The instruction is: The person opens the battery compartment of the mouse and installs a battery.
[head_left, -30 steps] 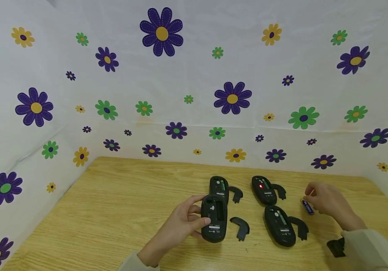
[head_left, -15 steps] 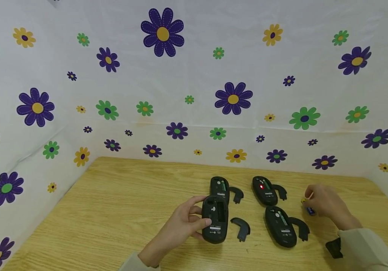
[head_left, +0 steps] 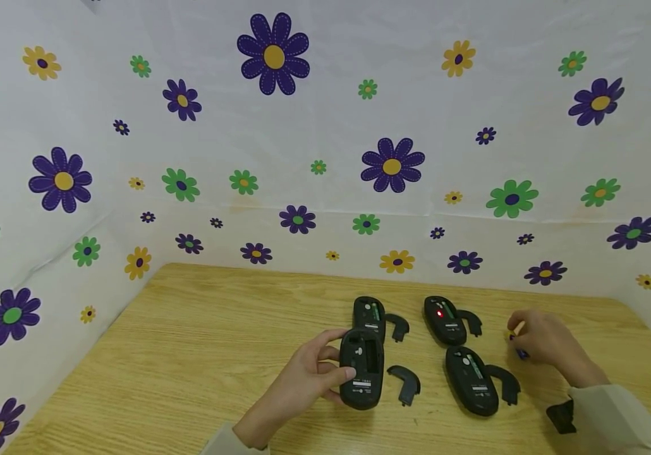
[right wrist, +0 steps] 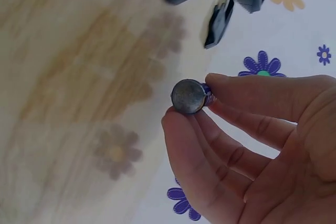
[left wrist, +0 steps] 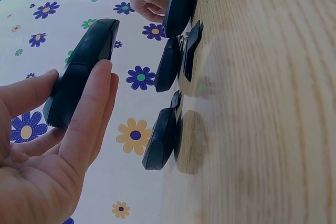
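My left hand (head_left: 297,387) grips a black computer mouse (head_left: 364,398) by its sides, underside facing up. Its battery bay (head_left: 372,355) shows dark, with no battery in it. In the left wrist view the mouse (left wrist: 76,82) is held above the table, thumb on one side and fingers on the other. My right hand (head_left: 550,341) pinches a blue and yellow battery (head_left: 522,354) at the table's right side. The right wrist view shows that battery (right wrist: 188,97) end-on between thumb and fingertips. A loose curved battery cover (head_left: 407,385) lies right of the held mouse.
Three more mice lie upside down with batteries in their bays: one behind the held mouse (head_left: 366,308), one at back right (head_left: 445,322) with a red light, one at front right (head_left: 471,385). Detached covers (head_left: 504,384) lie beside them. A flowered cloth (head_left: 325,126) stands behind the table.
The battery has turned within my right hand's fingers, and less of its blue side shows now. My left hand and the held mouse stay nearly still.
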Available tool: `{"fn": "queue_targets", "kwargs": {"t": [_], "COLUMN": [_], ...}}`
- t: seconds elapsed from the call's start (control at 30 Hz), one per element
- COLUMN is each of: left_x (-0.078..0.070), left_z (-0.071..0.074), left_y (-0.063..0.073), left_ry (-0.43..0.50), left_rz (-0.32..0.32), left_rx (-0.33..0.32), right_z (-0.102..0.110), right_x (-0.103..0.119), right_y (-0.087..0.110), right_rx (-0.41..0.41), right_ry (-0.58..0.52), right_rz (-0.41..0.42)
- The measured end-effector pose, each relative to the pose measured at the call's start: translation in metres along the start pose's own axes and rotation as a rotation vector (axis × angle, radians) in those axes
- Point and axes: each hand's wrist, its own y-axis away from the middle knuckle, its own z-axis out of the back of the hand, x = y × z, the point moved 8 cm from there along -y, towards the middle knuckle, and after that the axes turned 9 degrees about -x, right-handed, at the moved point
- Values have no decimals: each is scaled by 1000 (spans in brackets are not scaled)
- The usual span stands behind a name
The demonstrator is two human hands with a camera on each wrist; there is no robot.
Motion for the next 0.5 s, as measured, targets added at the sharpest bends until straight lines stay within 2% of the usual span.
{"fn": "queue_targets", "kwargs": {"t": [0.23,0.5], "left_x": [0,0], "left_z": [0,-1], "left_y": [0,-1], "left_ry": [-10,-13], "left_rz": [6,3], "left_rx": [-6,-4], "right_z": [3,14], "right_x": [10,31], "right_y": [1,5], "right_rx": [-17,-62], "right_ry": [-21,-84], "right_rz": [-10,75]}}
